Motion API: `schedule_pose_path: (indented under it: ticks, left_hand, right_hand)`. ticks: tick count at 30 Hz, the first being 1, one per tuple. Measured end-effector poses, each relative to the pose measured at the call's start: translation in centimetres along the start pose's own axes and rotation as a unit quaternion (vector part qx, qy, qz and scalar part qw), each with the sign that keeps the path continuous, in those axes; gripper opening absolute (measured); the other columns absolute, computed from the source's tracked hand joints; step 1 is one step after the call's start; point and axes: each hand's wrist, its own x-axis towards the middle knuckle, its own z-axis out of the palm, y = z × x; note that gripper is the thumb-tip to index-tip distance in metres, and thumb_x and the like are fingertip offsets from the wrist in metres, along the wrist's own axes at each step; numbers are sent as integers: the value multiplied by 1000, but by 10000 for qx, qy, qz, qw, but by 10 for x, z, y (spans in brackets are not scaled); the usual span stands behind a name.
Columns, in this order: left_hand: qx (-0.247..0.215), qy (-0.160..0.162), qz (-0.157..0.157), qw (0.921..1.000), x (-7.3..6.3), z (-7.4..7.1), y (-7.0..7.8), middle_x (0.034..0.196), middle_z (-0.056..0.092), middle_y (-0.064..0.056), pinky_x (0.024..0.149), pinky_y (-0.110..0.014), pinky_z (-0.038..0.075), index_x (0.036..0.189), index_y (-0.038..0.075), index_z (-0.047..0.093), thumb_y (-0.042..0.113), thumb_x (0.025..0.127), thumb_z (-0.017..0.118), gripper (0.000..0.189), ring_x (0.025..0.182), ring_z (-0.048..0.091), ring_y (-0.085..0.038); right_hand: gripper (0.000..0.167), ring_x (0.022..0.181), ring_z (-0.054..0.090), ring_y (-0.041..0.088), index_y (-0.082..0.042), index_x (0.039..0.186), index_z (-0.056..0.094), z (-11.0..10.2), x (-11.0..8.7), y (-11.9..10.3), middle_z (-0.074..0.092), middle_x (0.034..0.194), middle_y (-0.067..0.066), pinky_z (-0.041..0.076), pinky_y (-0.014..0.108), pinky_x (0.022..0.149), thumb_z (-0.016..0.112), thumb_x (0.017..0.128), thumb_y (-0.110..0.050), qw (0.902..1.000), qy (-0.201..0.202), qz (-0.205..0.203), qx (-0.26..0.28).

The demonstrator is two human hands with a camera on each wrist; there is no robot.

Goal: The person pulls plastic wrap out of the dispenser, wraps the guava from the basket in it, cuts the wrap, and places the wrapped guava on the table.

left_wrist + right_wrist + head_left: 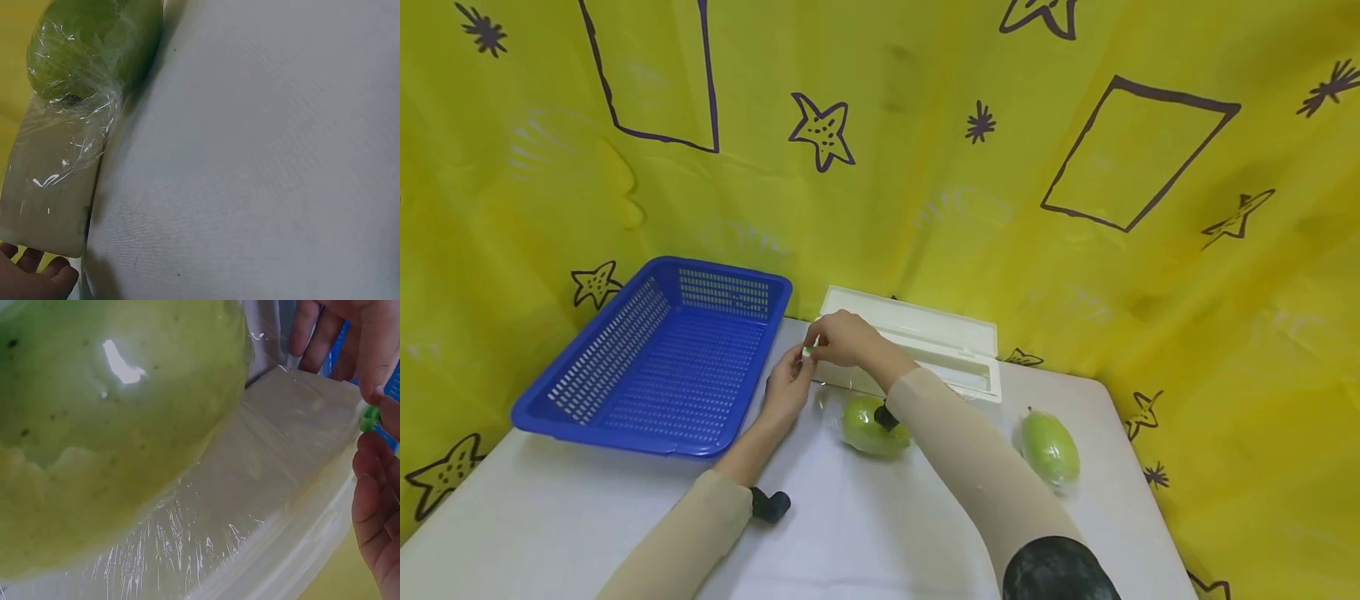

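A long white cling-film dispenser box (951,375) lies with its lid (917,319) raised. At its left end, my right hand (846,337) pinches a small green slider (369,417) between thumb and finger. My left hand (787,385) is just below it, its thumb against the slider and its other fingers loosely bent and apart. The left wrist view shows the left fingers (59,269) by the box's end. In front of the box rests a green mango (868,425) under clear film (206,550), which stretches toward the box. My right wrist passes above this mango.
A blue plastic basket (748,371) stands on the left of the white-covered table (850,525). Another green mango (1050,447) in film lies to the right. Behind the table hangs a yellow curtain (895,192) with drawn stars.
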Motion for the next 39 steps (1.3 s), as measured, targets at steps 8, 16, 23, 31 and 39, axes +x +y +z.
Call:
schedule_pose_path:
  ticks: [8,16,23,31,39]
  left_hand:
    - [-176,18,341,9993,6,3,-4,148,48,-22,104,-48,48,150,1,39,12,102,56,53,127,56,-39]
    - [352,-55,271,9990,7,1,-8,147,43,-28,100,-47,51,153,-1,33,19,103,57,59,120,61,-39]
    - [290,-510,324,9978,8,-1,-10,150,36,-30,105,-46,47,156,-3,21,20,103,54,66,126,56,-41]
    - [756,-270,459,9957,11,1,-8,147,43,-24,104,-48,47,152,4,38,29,95,69,70,129,52,-39]
    - [824,86,359,9959,15,1,-12,118,59,-21,74,-23,54,152,6,40,24,91,74,71,84,68,-19]
  right_hand:
    - [18,100,68,20,-13,108,76,1,6,-1,75,106,1,54,33,89,65,94,-13,9996,111,233,-136]
    - [17,102,67,18,-13,108,77,4,9,-1,73,108,1,53,32,91,70,93,-19,9991,28,143,-409]
    - [13,95,69,16,-14,104,78,6,10,3,76,103,-2,54,30,86,71,93,-18,9994,104,222,-253]
    - [11,91,67,15,-14,101,78,5,9,2,75,100,-1,54,30,84,70,94,-18,9991,74,239,-333]
    - [15,90,66,13,-15,105,77,6,8,0,74,98,-3,54,30,82,71,93,-21,9981,43,183,-594]
